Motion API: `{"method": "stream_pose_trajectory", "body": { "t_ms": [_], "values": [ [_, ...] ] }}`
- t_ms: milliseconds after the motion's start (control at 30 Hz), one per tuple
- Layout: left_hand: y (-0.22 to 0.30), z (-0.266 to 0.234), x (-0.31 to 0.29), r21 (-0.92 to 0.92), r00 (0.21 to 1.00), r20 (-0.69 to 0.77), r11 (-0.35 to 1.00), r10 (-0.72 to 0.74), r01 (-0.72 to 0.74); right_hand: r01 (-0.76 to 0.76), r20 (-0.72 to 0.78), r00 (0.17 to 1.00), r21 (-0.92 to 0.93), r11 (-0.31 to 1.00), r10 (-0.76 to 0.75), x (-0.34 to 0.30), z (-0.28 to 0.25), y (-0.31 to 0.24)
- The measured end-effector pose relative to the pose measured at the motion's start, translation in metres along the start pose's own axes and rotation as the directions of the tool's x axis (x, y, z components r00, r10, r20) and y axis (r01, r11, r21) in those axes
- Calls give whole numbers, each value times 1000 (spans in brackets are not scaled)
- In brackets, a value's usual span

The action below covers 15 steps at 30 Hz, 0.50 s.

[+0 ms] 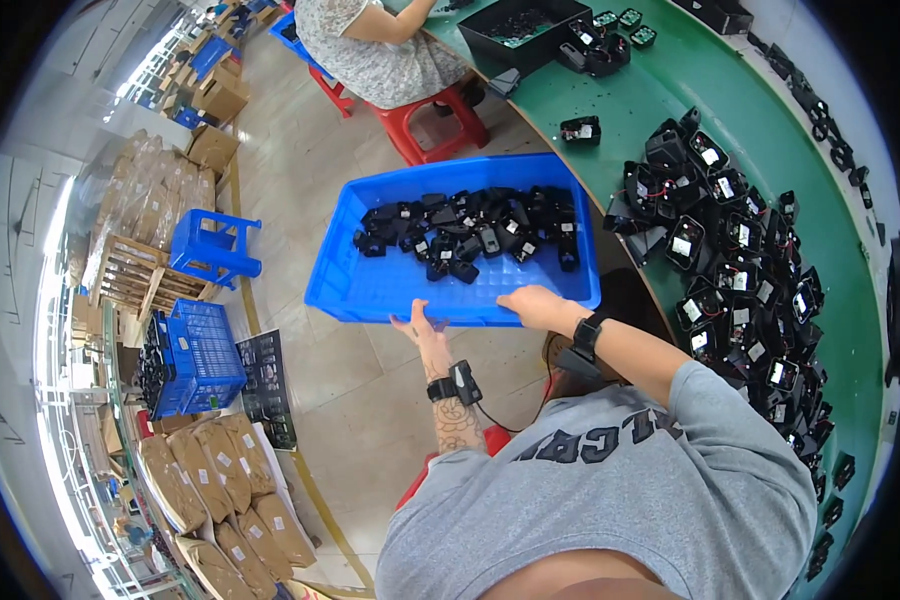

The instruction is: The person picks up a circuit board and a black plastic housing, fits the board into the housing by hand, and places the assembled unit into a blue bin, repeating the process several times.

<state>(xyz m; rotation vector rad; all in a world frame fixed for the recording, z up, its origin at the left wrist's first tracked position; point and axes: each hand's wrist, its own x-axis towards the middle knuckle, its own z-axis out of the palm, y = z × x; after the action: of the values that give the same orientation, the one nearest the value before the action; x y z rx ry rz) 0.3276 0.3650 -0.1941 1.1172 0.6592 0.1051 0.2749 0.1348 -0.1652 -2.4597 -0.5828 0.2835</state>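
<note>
A blue plastic bin (370,290) lies in front of me, its right end close to the green table's edge. Many small black plastic housings (455,235) are heaped in its middle and far part, while its near left floor is bare. My right hand (535,305) is closed over the near rim, right of the middle. To its left, my left hand (422,325) is at the near wall, fingers apart and fingertips against or just beside the rim. What supports the bin from below is hidden.
On the right, the green table (660,75) carries a long pile of black housings (740,270) with wires. A black tray (520,40) stands at its far end, near a seated co-worker (370,50) on a red stool (430,130). A blue stool (215,245) and blue crates (200,355) stand left.
</note>
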Motion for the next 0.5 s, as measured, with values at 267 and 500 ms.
{"method": "stream_pose_trajectory", "body": {
  "t_ms": [267,500],
  "values": [
    [-80,-33,-8,-94,980,189,993,-59,78,-13,16,1000,-42,999,14,-6,59,59],
    [-17,-50,-17,716,944,145,690,-295,106,-41,41,998,-155,987,48,22,-127,-23]
  ]
}}
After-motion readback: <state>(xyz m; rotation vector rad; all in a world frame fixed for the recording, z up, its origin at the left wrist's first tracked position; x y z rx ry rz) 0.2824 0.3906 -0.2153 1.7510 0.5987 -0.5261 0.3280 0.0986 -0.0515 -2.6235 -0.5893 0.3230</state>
